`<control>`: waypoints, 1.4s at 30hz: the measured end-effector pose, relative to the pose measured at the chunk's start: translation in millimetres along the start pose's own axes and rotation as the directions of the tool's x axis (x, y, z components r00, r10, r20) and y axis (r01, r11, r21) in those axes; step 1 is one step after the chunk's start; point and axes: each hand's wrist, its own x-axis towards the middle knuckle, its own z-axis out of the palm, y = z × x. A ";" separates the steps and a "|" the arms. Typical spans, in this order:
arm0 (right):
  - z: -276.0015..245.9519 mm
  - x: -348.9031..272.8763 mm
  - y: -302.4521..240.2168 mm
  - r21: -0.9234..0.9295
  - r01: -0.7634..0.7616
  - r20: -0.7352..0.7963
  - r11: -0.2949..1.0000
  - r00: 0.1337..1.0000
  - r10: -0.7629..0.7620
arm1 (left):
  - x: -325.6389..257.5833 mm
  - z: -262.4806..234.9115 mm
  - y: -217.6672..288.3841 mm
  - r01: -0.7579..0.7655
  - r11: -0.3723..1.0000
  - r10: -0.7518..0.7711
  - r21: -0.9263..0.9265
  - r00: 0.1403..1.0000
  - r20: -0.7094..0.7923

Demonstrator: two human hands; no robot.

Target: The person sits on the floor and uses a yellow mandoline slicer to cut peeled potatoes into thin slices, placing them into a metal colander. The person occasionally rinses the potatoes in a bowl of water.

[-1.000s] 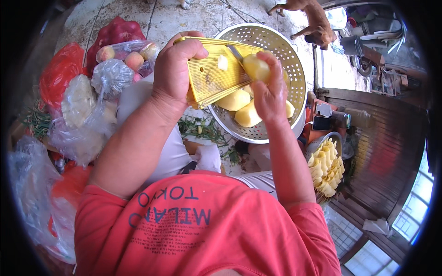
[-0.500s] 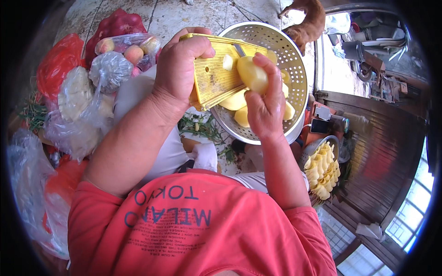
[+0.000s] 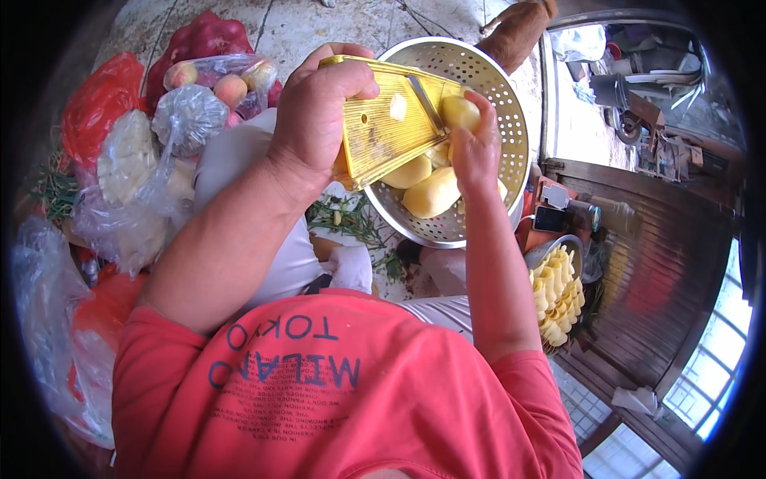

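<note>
- Here's the left hand (image 3: 317, 120), clamped on the near end of a yellow slicer (image 3: 375, 148), thumb laid across its top face, and the board slants out over the left part of the perforated metal colander (image 3: 515, 108).
- And the right hand (image 3: 477, 156), over the colander's right half, fingers curled round a peeled potato (image 3: 460, 113)!
- That potato sits above the colander, just beside the slicer's metal blade (image 3: 427, 102); whether it touches the blade, I cannot tell.
- A pale scrap (image 3: 397, 107) lies on the slicer's ridged face, over the colander's left side.
- Down inside the colander, more peeled potatoes (image 3: 431, 193), partly hidden by the slicer and the right hand.
- Right of the colander and nearer the body, a bowl (image 3: 570, 244) packed with wavy yellow slices (image 3: 558, 289); a dark-screened phone (image 3: 550, 218) lies between the two.
- Just past the colander's far right rim, a brown animal (image 3: 512, 40), partly cut off.
- Left of the colander, bagged peaches (image 3: 230, 90), a red net sack (image 3: 207, 38) behind them, a red plastic bag (image 3: 100, 104) further out.
- Below the colander's left rim, green scraps (image 3: 351, 222) litter the floor.
</note>
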 end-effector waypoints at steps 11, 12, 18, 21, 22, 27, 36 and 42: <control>0.1 -9.1 -18.4 0.111 0.055 0.065 0.992 0.996 -0.063 | -0.2 0.0 1.2 -0.019 1.000 0.019 0.019 1.000 -0.010; -3.6 3.5 -6.3 0.126 -0.175 0.059 0.977 0.984 0.168 | 1.5 -0.1 -0.1 -0.021 1.000 0.020 0.020 1.000 0.013; 6.9 -42.3 -45.8 0.052 0.364 0.068 0.930 0.928 -0.366 | 0.3 -2.3 0.9 -0.020 1.000 0.021 0.020 0.999 -0.027; 10.7 -39.2 -42.5 0.110 0.280 0.056 0.954 0.956 -0.287 | 0.2 -4.9 -0.4 -0.022 1.000 0.022 0.017 1.000 -0.011; 7.4 -23.5 -29.9 0.139 0.151 0.042 0.979 0.986 -0.158 | 0.4 -3.8 -0.6 -0.020 1.000 0.020 0.013 1.000 0.006; 8.0 -10.2 -18.9 0.265 0.017 0.074 0.964 0.996 -0.038 | 3.9 0.2 4.0 -0.038 0.999 0.039 0.020 0.999 -0.007; 6.0 5.8 2.4 0.379 -0.111 0.030 0.919 0.994 0.107 | -0.7 2.5 2.8 -0.050 0.996 0.049 0.077 0.999 0.018; 11.1 -44.3 -56.1 0.336 0.224 0.155 0.915 0.945 -0.288 | -0.5 -3.1 4.5 -0.041 0.998 0.042 0.055 0.999 -0.017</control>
